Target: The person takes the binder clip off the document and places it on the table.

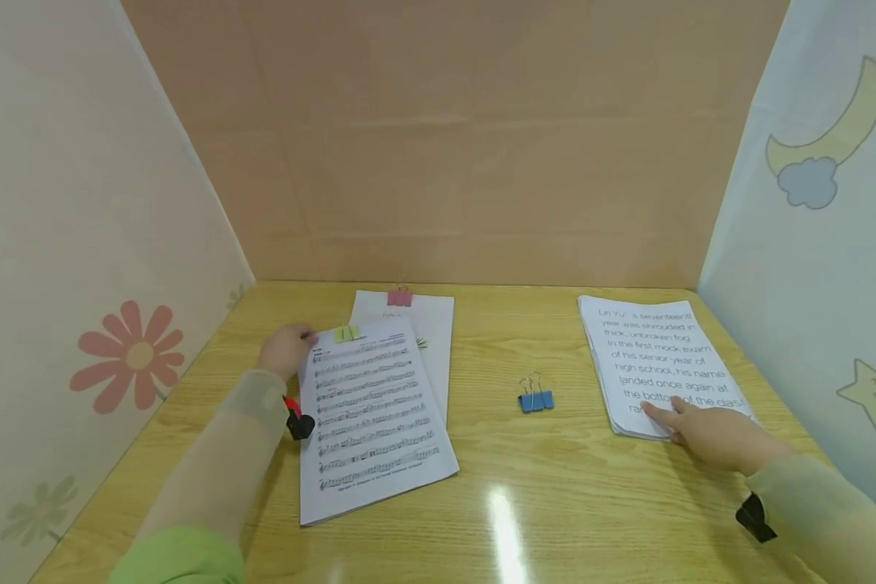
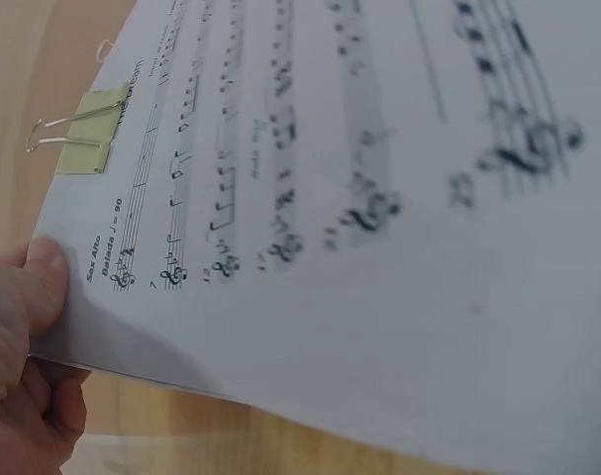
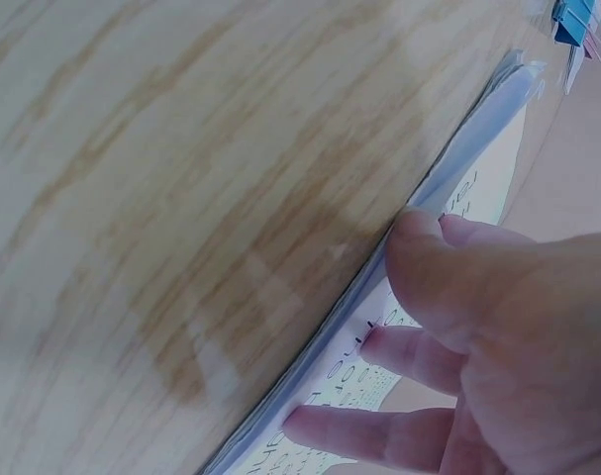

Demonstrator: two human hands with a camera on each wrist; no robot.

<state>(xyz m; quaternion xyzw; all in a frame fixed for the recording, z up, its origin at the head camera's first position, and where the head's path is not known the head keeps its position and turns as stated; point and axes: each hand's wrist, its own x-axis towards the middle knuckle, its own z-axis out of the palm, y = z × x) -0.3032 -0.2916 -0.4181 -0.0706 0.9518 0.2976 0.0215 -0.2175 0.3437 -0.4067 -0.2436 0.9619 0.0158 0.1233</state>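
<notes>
My left hand (image 1: 285, 350) pinches the left edge of a stack of sheet music (image 1: 380, 430) near its top corner. In the left wrist view the thumb (image 2: 45, 282) lies on the printed side, with curled fingers under the paper. A yellow-green binder clip (image 1: 346, 333) grips the top edge of these sheets. On the right, my right hand (image 1: 723, 438) rests on the lower end of a thick stack of large-print text pages (image 1: 650, 349). Its fingers (image 3: 409, 356) spread over the top page, and the thumb (image 3: 414, 262) lies at the stack's edge.
Partly under the sheet music lies another paper bundle (image 1: 438, 332) with a pink binder clip (image 1: 400, 298) on top. Between the stacks, a blue binder clip (image 1: 536, 401) sits on the wooden table (image 1: 555, 503). Walls close off the back and both sides.
</notes>
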